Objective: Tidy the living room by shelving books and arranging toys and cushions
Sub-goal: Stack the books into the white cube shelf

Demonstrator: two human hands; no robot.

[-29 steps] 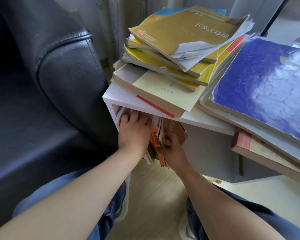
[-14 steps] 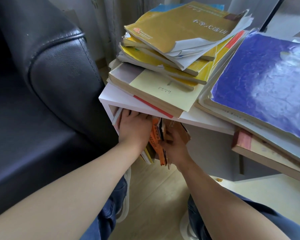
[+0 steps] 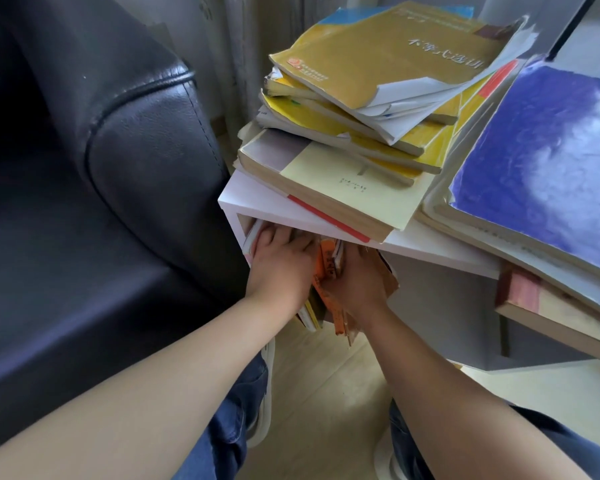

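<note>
Two hands in the white shelf [image 3: 257, 202]: your left hand [image 3: 281, 268] presses straight fingers on the upright orange book [image 3: 328, 268], spine toward you; right hand [image 3: 359, 285] fingers curl round the brown book [image 3: 390, 282].

Black sofa [image 3: 136, 161], white shelf [image 3: 257, 202], top book [image 3: 378, 57] seen in mustard yellow, big cover [image 3: 551, 161] mottled blue-white, orange spine [image 3: 328, 268], brown cover [image 3: 391, 284].

A sofa [image 3: 146, 161] stands just left of the shelf [image 3: 430, 251]. On the shelf's top lies a pile of books [image 3: 361, 98], a wide book [image 3: 551, 161] to its right. In the compartment beneath, upright books [image 3: 328, 268] stand between the left hand [image 3: 281, 268] and right hand [image 3: 361, 282].
</note>
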